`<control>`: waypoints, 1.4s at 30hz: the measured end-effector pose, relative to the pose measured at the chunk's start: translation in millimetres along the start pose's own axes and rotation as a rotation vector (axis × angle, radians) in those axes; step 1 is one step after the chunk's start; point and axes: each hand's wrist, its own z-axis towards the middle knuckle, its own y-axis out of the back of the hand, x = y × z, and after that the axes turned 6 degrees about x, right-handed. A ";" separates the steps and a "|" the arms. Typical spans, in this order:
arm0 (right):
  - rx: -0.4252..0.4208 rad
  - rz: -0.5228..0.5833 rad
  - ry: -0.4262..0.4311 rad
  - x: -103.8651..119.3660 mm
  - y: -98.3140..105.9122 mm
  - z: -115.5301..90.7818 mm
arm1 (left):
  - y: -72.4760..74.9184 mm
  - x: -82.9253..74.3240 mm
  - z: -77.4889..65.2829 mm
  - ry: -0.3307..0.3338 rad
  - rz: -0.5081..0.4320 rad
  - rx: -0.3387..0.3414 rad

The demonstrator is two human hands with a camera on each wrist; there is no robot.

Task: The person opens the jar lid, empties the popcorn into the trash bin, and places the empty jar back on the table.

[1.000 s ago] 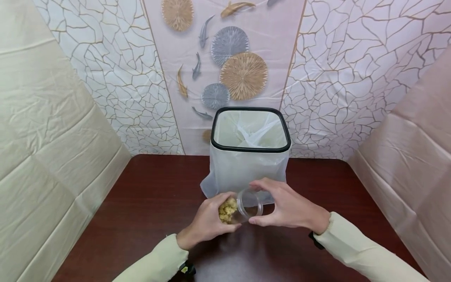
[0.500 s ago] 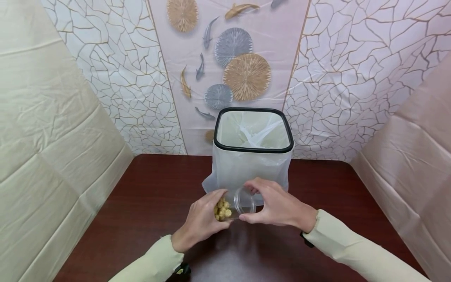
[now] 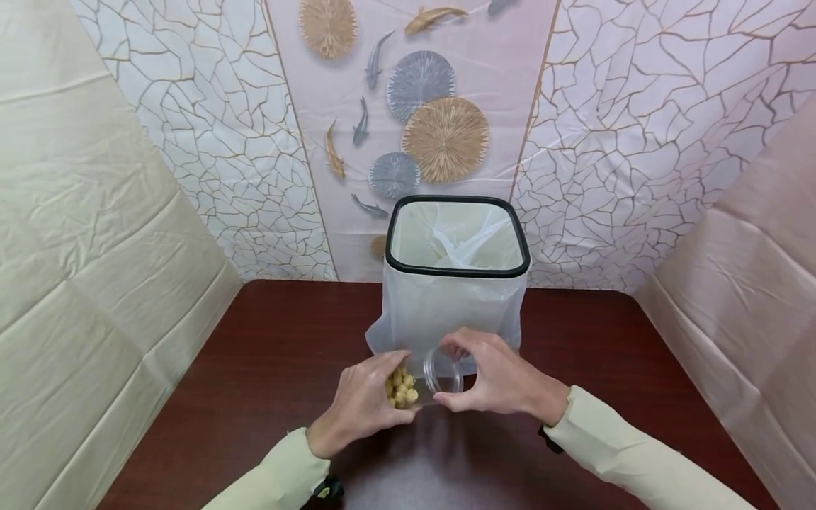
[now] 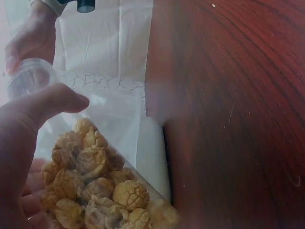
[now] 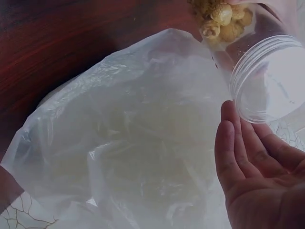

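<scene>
In the head view, a bin (image 3: 457, 272) with a black rim stands on the dark red table (image 3: 287, 354). In front of the bin, on the person's side, a clear jar (image 3: 417, 368) is held lying on its side. The left hand (image 3: 363, 397) is wrapped around the closed end of the jar, left of the bin's middle. The right hand (image 3: 500, 375) curves around the other end, thumb below and fingers above, and it seems to hold the rim there; how firmly, I cannot tell.

Only the head view shows the opening of the bin, lined with a whitish bag (image 3: 452, 304), and the patterned cloth (image 3: 580, 212) behind the bin.

The left wrist view shows better the yellow popcorn-like pieces (image 4: 90, 176): they are round, cracked on the surface, and gathered in the end near the left palm. The left thumb lies across the jar.

The right wrist view shows what the head view does not: several rings at the jar's end and the right fingertips (image 5: 228, 112) at its edge. Whether a lid sits there is not clear.
</scene>
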 end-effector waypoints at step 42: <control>0.073 0.019 -0.190 6.5 -3.7 0.0 | 5.8 9.6 -2.6 0.078 -0.104 0.146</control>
